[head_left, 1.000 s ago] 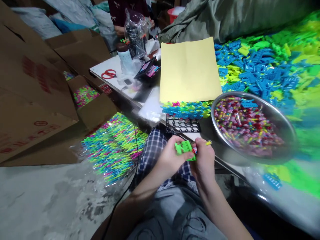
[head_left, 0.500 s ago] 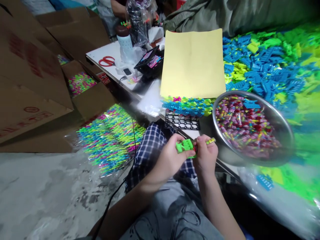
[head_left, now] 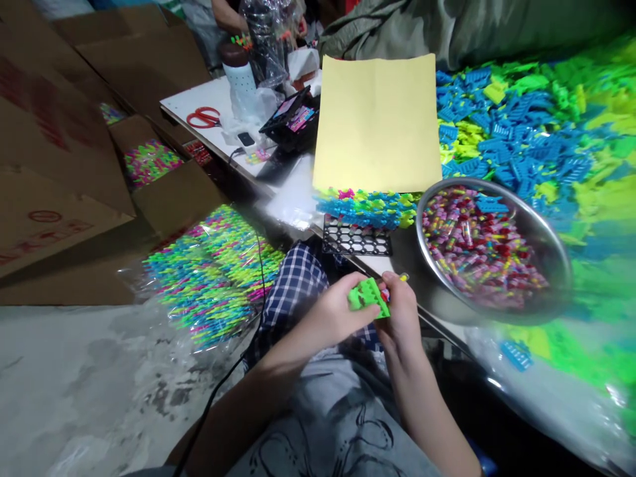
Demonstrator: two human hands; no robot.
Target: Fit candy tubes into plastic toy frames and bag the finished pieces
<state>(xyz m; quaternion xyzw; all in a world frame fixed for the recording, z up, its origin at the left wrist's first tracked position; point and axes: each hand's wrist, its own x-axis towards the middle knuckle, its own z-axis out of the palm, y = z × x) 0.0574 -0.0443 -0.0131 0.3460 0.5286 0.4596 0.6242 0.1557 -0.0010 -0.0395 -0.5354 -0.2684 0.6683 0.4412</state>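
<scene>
In the head view, my left hand (head_left: 335, 310) pinches a bright green moulded plastic toy piece (head_left: 365, 297) between thumb and fingers. Right against it, my right hand (head_left: 403, 310) is closed on a small tube (head_left: 404, 277) with yellow in it; most of the tube is hidden by the fingers. A bit of red shows where the two pieces meet. Both hands are above my lap, just off the table's front edge. To their right stands a steel bowl (head_left: 560, 265) full of small pink, red and yellow tubes (head_left: 477, 245), with one blue plastic piece (head_left: 491, 203) on top.
Beyond my hands lie a black grid tray (head_left: 356, 240), assembled colourful pieces (head_left: 365, 211) and a yellow card (head_left: 377, 126). Blue and green pieces (head_left: 521, 132) are heaped right. Left are red scissors (head_left: 203, 117), bagged pieces (head_left: 213, 278) and cartons (head_left: 54, 165). A person's arm (head_left: 229, 16) shows behind.
The green piece has tilted in my left hand. Less of the tube sticks out of my right hand, which has come slightly left. The whole view has shifted a little.
</scene>
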